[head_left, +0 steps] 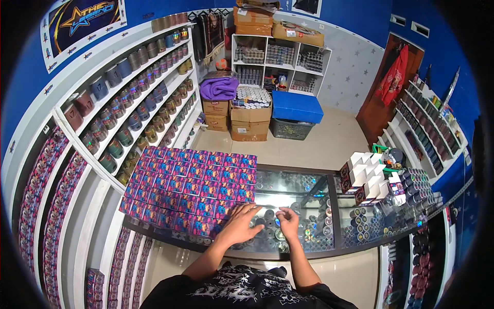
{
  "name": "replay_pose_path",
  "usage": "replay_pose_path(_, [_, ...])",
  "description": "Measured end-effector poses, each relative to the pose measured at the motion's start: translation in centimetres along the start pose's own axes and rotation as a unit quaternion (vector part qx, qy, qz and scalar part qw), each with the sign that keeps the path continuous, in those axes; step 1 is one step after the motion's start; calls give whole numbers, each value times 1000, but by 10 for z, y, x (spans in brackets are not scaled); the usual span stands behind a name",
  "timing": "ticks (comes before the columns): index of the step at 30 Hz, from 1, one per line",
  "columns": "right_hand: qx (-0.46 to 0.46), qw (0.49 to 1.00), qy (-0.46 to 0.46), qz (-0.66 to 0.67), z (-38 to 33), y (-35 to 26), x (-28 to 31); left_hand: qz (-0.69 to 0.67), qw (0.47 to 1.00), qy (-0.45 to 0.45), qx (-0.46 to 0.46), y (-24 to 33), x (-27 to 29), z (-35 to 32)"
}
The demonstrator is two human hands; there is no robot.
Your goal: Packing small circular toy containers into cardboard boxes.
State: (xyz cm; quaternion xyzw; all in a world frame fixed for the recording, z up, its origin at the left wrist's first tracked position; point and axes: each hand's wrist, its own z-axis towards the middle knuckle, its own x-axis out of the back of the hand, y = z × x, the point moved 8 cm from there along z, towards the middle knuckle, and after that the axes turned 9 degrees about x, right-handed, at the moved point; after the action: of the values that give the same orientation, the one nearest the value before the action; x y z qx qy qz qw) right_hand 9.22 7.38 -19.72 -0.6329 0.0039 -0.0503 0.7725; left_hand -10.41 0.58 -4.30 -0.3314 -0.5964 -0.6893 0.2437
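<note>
A block of small printed boxes (195, 177) in pink, purple, blue and orange stands in tight rows on the left of a glass-topped counter (270, 201). Against the near right corner of this block rests my left hand (240, 225), its fingers spread out and holding nothing. My right hand (288, 224) hovers over the glass beside it, fingers curled in toward the thumb. Whether anything small is pinched there is hidden. Beneath the glass lie several round spools (310, 226) and shiny discs, below both hands.
Open white box sleeves (364, 172) stand on the counter's right side, near stacked dark spools (418, 180). Shelves of cylindrical containers (136, 90) line the left wall. Beyond the counter are cardboard cartons (250, 123) and a dark crate (292, 130) under a blue lid (296, 106).
</note>
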Motion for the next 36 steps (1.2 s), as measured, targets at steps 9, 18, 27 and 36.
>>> replay_pose_path(9, [-4, 996, -64, 63, 22, -37, 106, -86, 985, 128, 80, 44, -52, 15])
replay_pose_path(18, [41, 998, 53, -16, 46, -19, 272, -118, 982, 109, 101, 105, -115, 23])
replay_pose_path(27, [58, 935, 170, -306, 83, -64, 376, -174, 971, 117, 114, 86, -130, 18])
replay_pose_path(36, [-4, 870, 68, -488, 95, -50, 394, -255, 956, 58, 132, 80, -126, 15])
